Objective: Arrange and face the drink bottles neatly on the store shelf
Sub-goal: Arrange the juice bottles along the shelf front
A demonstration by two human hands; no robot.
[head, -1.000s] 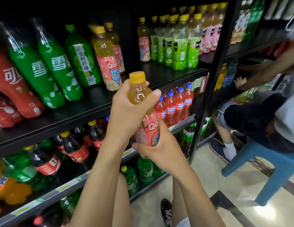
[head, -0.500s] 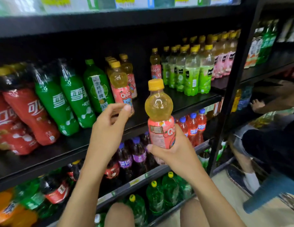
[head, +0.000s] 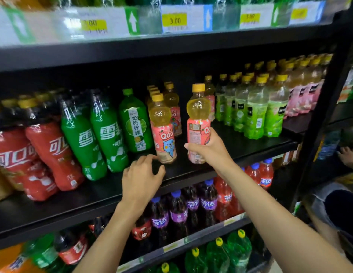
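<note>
Qoo bottle (head: 198, 123) is now up at the middle shelf (head: 240, 143), gripped round its label by your right hand (head: 208, 149) alone, beside the standing Qoo row (head: 164, 134). Your left hand (head: 141, 179) has let go, fingers loosely curled, empty. Placing looks next, logo turned forward.

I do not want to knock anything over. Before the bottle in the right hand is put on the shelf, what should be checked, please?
1. Grip of the right hand on the held Qoo bottle: ok, it wraps the lower label.
2. Held bottle upright: ok.
3. Label facing forward: not ok, the printed back panel faces out and the logo is turned to the right.
4. Bare shelf between the front Qoo bottle and the light green bottles: ok.
5. The left hand is free: ok, it holds nothing.
6. Bottle base clear of the shelf: cannot tell.
</note>
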